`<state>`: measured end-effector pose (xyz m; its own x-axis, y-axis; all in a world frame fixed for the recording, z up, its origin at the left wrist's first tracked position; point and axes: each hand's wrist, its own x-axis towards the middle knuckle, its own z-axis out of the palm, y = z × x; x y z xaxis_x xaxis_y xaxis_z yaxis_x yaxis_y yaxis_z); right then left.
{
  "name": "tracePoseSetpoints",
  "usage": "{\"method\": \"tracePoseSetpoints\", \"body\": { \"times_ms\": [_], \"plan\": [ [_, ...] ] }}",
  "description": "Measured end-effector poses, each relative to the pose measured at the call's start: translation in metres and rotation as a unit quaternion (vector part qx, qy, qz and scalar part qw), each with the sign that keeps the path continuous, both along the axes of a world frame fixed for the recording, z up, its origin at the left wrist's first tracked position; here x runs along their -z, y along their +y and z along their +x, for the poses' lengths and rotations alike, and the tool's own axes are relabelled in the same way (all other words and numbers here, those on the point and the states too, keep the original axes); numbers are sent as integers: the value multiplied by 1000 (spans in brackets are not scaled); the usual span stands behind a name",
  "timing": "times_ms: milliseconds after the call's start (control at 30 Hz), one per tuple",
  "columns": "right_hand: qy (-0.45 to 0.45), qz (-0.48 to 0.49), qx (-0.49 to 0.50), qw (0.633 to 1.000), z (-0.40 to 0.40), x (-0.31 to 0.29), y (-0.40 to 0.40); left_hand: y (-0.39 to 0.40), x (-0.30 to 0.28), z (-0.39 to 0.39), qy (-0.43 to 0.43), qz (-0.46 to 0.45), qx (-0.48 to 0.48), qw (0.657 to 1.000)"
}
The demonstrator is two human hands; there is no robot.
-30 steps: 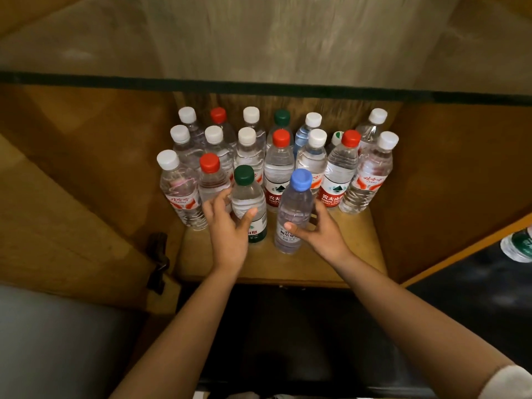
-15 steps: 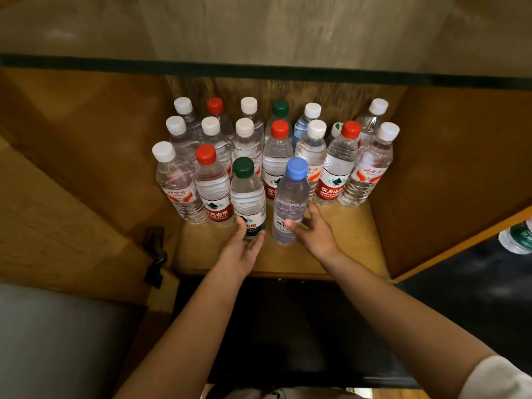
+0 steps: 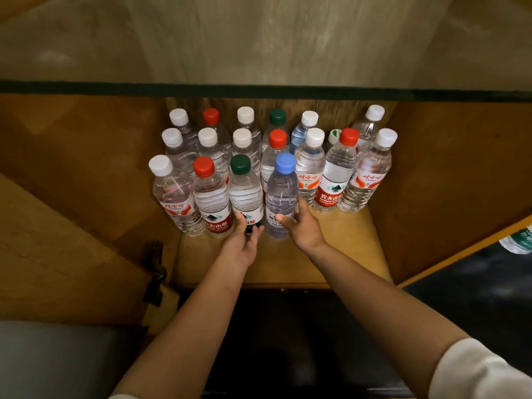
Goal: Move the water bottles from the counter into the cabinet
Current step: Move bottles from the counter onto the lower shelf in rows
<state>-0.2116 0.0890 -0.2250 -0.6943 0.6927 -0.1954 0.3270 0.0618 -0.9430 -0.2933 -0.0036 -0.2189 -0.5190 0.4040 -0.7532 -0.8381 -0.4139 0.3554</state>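
Several clear water bottles with white, red, green and blue caps stand in rows on the wooden cabinet shelf (image 3: 345,243). In the front row are a green-capped bottle (image 3: 244,191) and a blue-capped bottle (image 3: 282,194). My left hand (image 3: 241,246) reaches in and touches the base of the green-capped bottle with nearly straight fingers. My right hand (image 3: 305,226) holds the lower part of the blue-capped bottle, thumb in front and fingers curled round its right side. Both bottles stand upright on the shelf.
The open cabinet door (image 3: 57,254) hangs at the left on a dark hinge (image 3: 155,272). The cabinet's side wall (image 3: 446,182) closes off the right. A green-labelled bottle (image 3: 518,240) lies at the far right edge on a dark surface. A stone countertop (image 3: 259,38) runs above.
My left hand has let go of the green-capped bottle's body and slid back to its base. My right hand stays on the blue-capped bottle. The red-capped bottle at front left is uncovered.
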Motion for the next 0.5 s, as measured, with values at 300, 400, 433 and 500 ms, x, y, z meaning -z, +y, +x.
{"method": "tracePoseSetpoints", "body": {
  "times_ms": [300, 400, 433, 500],
  "plan": [
    [-30, 23, -27, 999, -4, -6, 4, 1, 5, -5, 3, -5, 8, 1000],
    [-40, 15, -32, 999, -4, -5, 5, 1, 2, -4, 6, -14, 10, 1000],
    [-47, 10, -34, 998, -4, -4, 6, 0, 1, -4, 7, -14, 8, 1000],
    [-50, -17, -40, 998, -2, -4, 8, -1, -1, -2, 12, -12, 7, 1000]
  ]
}}
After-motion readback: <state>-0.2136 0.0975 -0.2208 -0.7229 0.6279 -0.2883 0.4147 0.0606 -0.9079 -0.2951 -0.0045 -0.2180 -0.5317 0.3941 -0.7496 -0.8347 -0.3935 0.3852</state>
